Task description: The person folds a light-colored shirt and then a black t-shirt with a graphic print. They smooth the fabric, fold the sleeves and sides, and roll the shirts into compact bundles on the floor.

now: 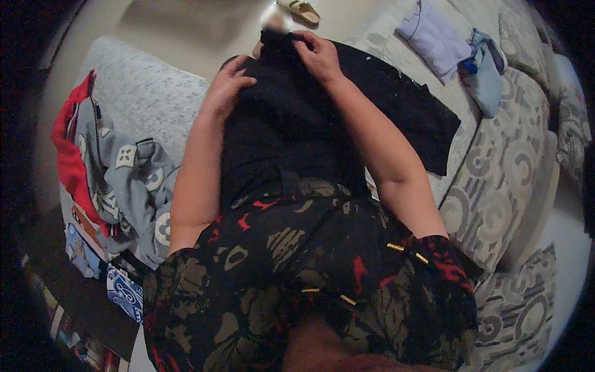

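Black cloth (pixel 279 102) stretches away before me over my lap and legs; worn trousers and a loose garment are hard to tell apart in it. A wide black panel (pixel 409 107) spreads out to the right, with a few pale specks on it. My right hand (pixel 320 56) has its thumb and fingertips together on the far edge of the cloth. Over the left edge hovers my left hand (pixel 230 83), fingers apart and holding nothing; whether it touches the cloth is unclear. Just past the cloth a foot shows, partly blurred out.
A grey patterned garment (pixel 135 172) and a red garment (pixel 69 144) lie at left on a pale quilted cover (pixel 148 79). Folded lavender cloth (pixel 434 44) and a light blue cloth (pixel 483 88) rest by patterned sofa cushions (pixel 497 158). A sandal (pixel 304 13) is on the floor.
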The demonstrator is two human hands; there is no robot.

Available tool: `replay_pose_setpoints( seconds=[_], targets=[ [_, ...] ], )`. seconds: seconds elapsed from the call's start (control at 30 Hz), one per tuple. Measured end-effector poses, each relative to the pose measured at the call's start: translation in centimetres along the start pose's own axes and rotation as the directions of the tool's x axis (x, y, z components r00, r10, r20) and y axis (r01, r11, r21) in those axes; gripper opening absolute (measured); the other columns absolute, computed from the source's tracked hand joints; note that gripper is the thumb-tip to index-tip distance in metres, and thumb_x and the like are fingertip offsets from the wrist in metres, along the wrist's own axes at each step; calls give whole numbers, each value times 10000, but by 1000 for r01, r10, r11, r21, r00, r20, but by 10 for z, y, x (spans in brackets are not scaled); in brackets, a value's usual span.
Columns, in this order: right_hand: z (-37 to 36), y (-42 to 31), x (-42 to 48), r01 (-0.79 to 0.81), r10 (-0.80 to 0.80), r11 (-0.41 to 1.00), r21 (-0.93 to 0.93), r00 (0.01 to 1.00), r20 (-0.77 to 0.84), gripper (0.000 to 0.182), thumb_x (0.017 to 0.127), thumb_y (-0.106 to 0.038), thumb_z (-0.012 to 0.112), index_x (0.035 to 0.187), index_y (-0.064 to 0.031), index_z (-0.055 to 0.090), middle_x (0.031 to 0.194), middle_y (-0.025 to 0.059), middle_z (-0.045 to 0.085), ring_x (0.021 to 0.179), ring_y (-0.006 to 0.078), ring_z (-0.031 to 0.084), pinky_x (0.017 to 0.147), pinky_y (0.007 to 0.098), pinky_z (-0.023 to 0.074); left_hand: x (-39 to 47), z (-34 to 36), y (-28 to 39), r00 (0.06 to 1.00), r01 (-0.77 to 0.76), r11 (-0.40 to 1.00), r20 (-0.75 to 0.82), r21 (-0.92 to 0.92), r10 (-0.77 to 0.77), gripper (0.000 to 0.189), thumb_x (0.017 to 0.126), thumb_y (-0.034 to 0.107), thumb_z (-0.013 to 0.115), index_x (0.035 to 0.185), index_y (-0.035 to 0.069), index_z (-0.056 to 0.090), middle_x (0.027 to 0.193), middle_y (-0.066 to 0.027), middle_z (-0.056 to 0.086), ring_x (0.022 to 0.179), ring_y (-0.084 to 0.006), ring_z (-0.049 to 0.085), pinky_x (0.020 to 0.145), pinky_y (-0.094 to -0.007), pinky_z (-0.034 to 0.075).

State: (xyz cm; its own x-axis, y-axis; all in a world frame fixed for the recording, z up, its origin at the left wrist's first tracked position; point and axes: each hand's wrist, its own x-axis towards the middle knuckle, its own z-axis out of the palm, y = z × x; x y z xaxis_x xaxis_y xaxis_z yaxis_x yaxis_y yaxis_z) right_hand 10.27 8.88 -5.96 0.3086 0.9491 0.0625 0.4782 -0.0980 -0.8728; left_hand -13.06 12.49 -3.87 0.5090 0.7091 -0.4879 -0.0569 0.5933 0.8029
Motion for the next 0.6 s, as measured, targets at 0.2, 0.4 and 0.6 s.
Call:
replay_pose_setpoints(
  seconds=[0.2, 0.4, 0.6],
  targets=[
    [12, -17, -37, 119, -85, 974, -195, 981, 173, 274, 833, -275, 623, 1081, -173, 680, 955, 144, 679, 902, 331, 642, 804, 421, 509, 3, -7, -13, 998, 67, 996, 23, -52, -66, 752, 727, -71, 610, 1427, -1, 346, 1316, -202, 501, 1149, -268, 533, 949, -317, 450],
    [22, -26, -57, 198, -178, 955, -219, 978, 109, 299, 891, -296, 588, 1113, -106, 651, 993, 147, 672, 927, 338, 632, 794, 402, 504, 3, 4, -14, 994, -11, 977, 108, -214, 35, 661, 740, -91, 591, 1373, -17, 415, 1283, -164, 537, 1127, -244, 553, 941, -328, 472],
    [35, -55, -59, 165, -163, 981, -97, 986, 37, 519, 855, -437, 624, 1240, -93, 569, 1115, 180, 634, 1007, 333, 615, 840, 407, 493, 9, 11, -19, 996, -40, 919, 57, -393, 68, 537, 842, -18, 554, 1366, 2, 436, 1259, -140, 558, 1119, -247, 565, 970, -358, 464]
  ],
)
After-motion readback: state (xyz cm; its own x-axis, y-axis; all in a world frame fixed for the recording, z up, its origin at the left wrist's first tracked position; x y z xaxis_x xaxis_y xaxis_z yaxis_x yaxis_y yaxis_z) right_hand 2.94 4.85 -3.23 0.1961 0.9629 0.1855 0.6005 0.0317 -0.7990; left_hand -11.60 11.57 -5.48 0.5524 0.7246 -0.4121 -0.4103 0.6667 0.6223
